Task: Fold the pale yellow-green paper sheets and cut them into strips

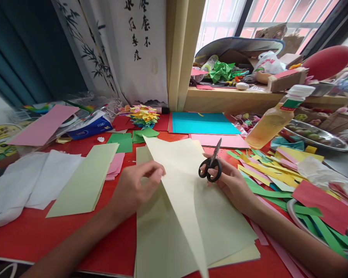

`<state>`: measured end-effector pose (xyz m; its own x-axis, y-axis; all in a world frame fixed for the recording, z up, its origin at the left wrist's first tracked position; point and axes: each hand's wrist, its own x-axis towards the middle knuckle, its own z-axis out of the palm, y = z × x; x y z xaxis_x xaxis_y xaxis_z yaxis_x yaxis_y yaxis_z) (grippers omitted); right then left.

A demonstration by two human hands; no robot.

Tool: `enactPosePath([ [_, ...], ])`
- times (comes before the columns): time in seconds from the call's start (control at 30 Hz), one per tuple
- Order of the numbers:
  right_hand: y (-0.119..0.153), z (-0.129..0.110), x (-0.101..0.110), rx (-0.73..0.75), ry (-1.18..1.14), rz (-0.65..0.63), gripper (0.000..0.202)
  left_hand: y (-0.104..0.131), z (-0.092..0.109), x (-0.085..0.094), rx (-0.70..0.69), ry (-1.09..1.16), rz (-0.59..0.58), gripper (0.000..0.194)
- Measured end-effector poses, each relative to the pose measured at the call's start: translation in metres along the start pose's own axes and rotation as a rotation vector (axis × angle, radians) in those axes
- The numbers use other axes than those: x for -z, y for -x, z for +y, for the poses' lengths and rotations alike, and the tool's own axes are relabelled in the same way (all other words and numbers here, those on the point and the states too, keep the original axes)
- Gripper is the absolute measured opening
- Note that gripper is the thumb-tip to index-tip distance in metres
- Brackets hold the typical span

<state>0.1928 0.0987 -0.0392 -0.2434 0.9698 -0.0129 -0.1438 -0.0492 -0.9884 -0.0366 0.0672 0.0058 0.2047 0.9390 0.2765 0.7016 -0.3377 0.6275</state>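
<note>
My left hand (pixel 140 183) pinches the left edge of a pale cream sheet of paper (pixel 181 166), which is lifted and curled. Beneath it lies a stack of pale green-cream sheets (pixel 162 239) on the red table. My right hand (pixel 230 179) has black-handled scissors (pixel 213 162) hooked on its fingers, with the blades pointing up and away from me. Its fingers are close to the right part of the lifted sheet; whether they touch it is hard to see. Left of my left hand rests a folded pale green paper (pixel 84 179), beside small pink pieces (pixel 115 166).
Paper strips (pixel 266 173) are heaped at the right, partly in a bowl (pixel 292 212). A tilted-looking bottle (pixel 275 116) stands behind them near a metal tray (pixel 319 135). Blue sheets (pixel 205 123) and a folded-paper ball (pixel 143 116) lie at the back. White tissues (pixel 52 177) are left.
</note>
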Motion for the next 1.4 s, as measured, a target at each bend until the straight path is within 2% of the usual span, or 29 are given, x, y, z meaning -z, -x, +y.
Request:
enactPosePath([
  [0.07, 0.000, 0.000, 0.001, -0.007, -0.021, 0.006, 0.041, -0.007, -0.005, 0.010, 0.187, 0.080, -0.011, 0.029],
  [0.17, 0.001, 0.000, 0.002, -0.013, -0.038, -0.002, 0.042, -0.014, -0.023, 0.015, 0.352, 0.153, -0.096, 0.022],
  [0.2, 0.001, 0.000, 0.002, -0.009, -0.043, -0.006, 0.043, -0.015, -0.031, 0.015, 0.395, 0.145, -0.109, 0.025],
  [0.27, 0.001, 0.000, 0.002, -0.003, -0.051, -0.011, 0.043, -0.015, -0.045, 0.013, 0.443, 0.113, -0.113, 0.043],
  [0.33, 0.000, 0.001, 0.003, -0.003, -0.068, 0.000, 0.041, -0.014, -0.053, 0.011, 0.437, 0.125, -0.127, 0.056],
  [0.4, 0.000, 0.001, 0.004, -0.002, -0.097, 0.028, 0.040, -0.013, -0.054, 0.011, 0.422, 0.189, -0.165, 0.059],
  [0.5, -0.001, -0.001, 0.006, 0.000, -0.145, 0.059, 0.039, -0.014, -0.049, 0.016, 0.464, 0.306, -0.306, 0.051],
  [0.6, -0.002, -0.002, 0.008, -0.003, -0.182, 0.079, 0.033, -0.015, -0.046, 0.023, 0.481, 0.268, -0.430, 0.038],
  [0.77, -0.002, -0.001, 0.009, 0.010, -0.214, 0.108, 0.023, -0.013, -0.058, 0.026, 0.410, -0.032, -0.347, 0.031],
  [0.9, -0.001, 0.000, 0.009, 0.028, -0.200, 0.106, 0.027, -0.013, -0.066, 0.025, 0.453, -0.196, -0.395, 0.024],
  [1.0, -0.001, 0.000, 0.009, 0.034, -0.219, 0.108, 0.029, -0.014, -0.064, 0.032, 0.418, -0.202, -0.447, 0.021],
  [1.13, 0.000, 0.001, 0.009, 0.039, -0.238, 0.104, 0.027, -0.016, -0.059, 0.048, 0.324, -0.074, -0.553, 0.018],
  [1.17, 0.000, 0.001, 0.009, 0.041, -0.238, 0.106, 0.026, -0.017, -0.059, 0.050, 0.331, -0.060, -0.531, 0.019],
  [1.23, 0.000, 0.001, 0.010, 0.045, -0.237, 0.106, 0.025, -0.018, -0.060, 0.046, 0.362, -0.113, -0.411, 0.021],
  [1.3, 0.000, 0.002, 0.009, 0.050, -0.232, 0.101, 0.023, -0.020, -0.060, 0.036, 0.370, -0.223, -0.277, 0.021],
  [1.4, 0.001, 0.001, 0.008, 0.060, -0.214, 0.104, 0.016, -0.020, -0.057, 0.016, 0.371, -0.282, -0.211, 0.023],
])
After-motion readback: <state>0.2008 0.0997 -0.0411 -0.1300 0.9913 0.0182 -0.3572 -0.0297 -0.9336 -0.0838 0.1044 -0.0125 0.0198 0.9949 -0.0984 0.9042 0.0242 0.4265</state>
